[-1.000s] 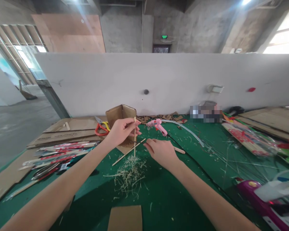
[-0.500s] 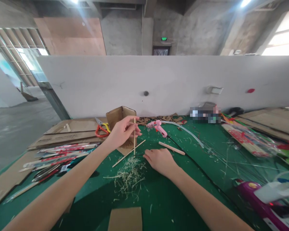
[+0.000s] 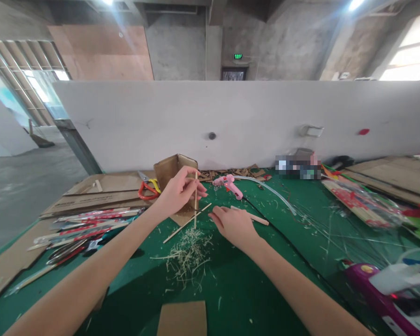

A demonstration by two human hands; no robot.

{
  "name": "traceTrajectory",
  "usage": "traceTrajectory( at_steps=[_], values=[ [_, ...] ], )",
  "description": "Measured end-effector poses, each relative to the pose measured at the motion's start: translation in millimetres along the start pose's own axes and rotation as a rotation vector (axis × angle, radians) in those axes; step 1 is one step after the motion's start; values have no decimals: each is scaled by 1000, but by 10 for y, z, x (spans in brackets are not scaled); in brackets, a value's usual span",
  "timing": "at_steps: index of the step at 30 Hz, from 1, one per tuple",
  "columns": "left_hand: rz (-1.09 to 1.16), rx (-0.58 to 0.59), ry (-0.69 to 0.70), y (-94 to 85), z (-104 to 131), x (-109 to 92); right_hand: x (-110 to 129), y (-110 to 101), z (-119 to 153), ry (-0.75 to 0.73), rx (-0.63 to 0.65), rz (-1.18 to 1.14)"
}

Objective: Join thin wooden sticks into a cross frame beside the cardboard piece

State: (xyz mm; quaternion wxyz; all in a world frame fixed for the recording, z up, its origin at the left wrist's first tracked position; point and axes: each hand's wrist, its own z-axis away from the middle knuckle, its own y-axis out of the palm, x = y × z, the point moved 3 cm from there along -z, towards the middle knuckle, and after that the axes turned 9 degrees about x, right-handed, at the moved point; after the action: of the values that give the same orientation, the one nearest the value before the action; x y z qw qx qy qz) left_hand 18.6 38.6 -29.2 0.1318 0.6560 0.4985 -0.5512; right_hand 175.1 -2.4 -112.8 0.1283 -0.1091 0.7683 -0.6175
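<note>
My left hand [image 3: 180, 190] pinches a thin wooden stick [image 3: 195, 205], which stands upright with its lower end just above a heap of fine shavings [image 3: 189, 254]. To the right, my right hand [image 3: 233, 226] has its fingers closed and pressed together; what they hold, if anything, is too small to make out. It partly covers a thicker wooden stick [image 3: 261, 220] lying on the green table. Another thin stick [image 3: 175, 232] lies slanted behind the shavings. An open cardboard piece [image 3: 166, 171] stands behind my left hand.
A pink glue gun [image 3: 231, 185] with a black cable lies beyond my right hand. Red and yellow scissors [image 3: 149, 190] and packaged sticks [image 3: 87, 226] are on the left. A purple power strip [image 3: 367, 284] sits at right, a cardboard square [image 3: 182, 319] in front.
My right hand has moved slightly up and now covers part of the thicker stick. The upright stick in my left hand has shifted very little.
</note>
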Motion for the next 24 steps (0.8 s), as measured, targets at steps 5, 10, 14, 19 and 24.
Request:
traceTrajectory(
  at_steps=[5,10,14,19,24],
  values=[
    [3,-3,-7,3,6,12,23,48,-3,-71,94,2],
    [1,3,-12,9,9,8,6,28,4,-15,21,5],
    [11,-3,-28,8,12,19,34,61,-3,-55,93,-4],
    [19,-2,-26,9,8,45,27,35,-17,-14,45,-12],
    [17,-15,-16,10,1,55,31,80,-5,-51,94,-6]
  ],
)
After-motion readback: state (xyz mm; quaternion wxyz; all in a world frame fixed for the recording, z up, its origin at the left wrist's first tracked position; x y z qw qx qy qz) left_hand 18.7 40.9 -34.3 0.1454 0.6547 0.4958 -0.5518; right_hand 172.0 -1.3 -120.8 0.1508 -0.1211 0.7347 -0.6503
